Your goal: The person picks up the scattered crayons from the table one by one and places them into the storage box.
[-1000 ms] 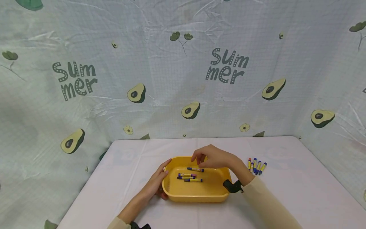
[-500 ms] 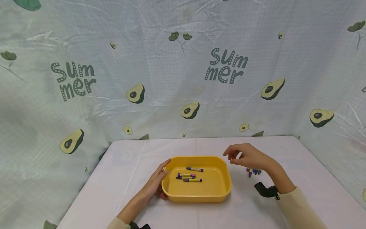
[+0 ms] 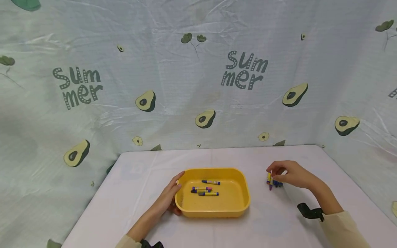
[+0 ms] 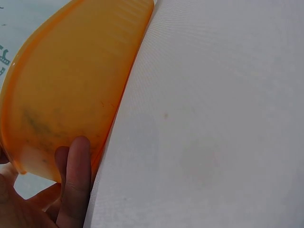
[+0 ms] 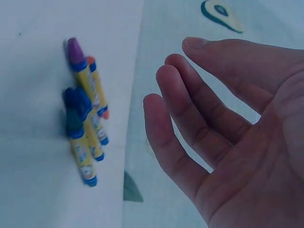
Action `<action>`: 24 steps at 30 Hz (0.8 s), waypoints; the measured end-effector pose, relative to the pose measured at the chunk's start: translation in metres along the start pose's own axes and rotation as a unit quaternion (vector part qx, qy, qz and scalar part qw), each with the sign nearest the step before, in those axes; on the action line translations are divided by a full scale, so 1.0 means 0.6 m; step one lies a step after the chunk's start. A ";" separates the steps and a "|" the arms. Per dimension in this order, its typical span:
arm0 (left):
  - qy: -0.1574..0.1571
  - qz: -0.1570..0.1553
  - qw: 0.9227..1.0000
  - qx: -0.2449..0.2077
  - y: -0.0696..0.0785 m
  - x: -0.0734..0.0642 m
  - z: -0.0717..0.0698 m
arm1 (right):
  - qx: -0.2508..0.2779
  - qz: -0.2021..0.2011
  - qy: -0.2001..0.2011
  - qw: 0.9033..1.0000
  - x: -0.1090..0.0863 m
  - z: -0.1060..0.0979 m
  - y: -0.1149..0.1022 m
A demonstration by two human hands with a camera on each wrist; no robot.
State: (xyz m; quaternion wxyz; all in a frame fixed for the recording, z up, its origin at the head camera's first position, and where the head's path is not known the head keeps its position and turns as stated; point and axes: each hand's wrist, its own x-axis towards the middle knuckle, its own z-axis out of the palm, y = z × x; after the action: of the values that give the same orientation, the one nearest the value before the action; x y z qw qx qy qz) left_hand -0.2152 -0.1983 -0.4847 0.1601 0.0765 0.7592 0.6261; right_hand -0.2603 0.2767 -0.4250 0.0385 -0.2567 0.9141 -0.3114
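My left hand holds the left end of a yellow plastic tray, thumb at the rim; in the left wrist view its fingers lie against the tray's outer wall. Several crayons in yellow wrappers lie inside, among them a dark-tipped crayon at the back and another crayon nearer the front. To the right of the tray, my right hand hovers over a small group of crayons, fingers loosely bent and holding nothing. That group shows a purple crayon, an orange one and several blue or dark-tipped ones.
A pale cloth covers the table. Behind it hangs a white curtain printed with avocados and lettering. A black wrist strap is on the right wrist, and another black strap is on the left.
My right hand has moved from above the tray rightward, then down to the loose crayons on the table. The left hand and the tray have stayed in place.
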 end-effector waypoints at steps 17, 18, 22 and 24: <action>0.000 -0.010 1.000 -0.003 0.000 0.001 0.001 | 0.010 0.044 0.022 0.999 -0.009 0.005 0.072; 0.001 -0.009 1.000 -0.004 -0.001 0.002 0.001 | 0.010 0.045 0.019 0.999 -0.008 0.006 0.076; 0.005 -0.012 1.000 -0.006 -0.001 0.005 0.002 | 0.005 0.043 0.018 0.999 -0.007 0.004 0.081; 0.006 -0.013 1.000 -0.006 -0.001 0.007 0.002 | 0.002 0.040 0.020 0.999 -0.008 0.002 0.083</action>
State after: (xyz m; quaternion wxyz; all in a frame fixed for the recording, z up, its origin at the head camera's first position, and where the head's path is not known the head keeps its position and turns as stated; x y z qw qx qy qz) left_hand -0.2189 -0.1961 -0.4858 0.1636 0.0619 0.7571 0.6294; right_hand -0.2783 0.3119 -0.4561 0.0329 -0.2131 0.9236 -0.3169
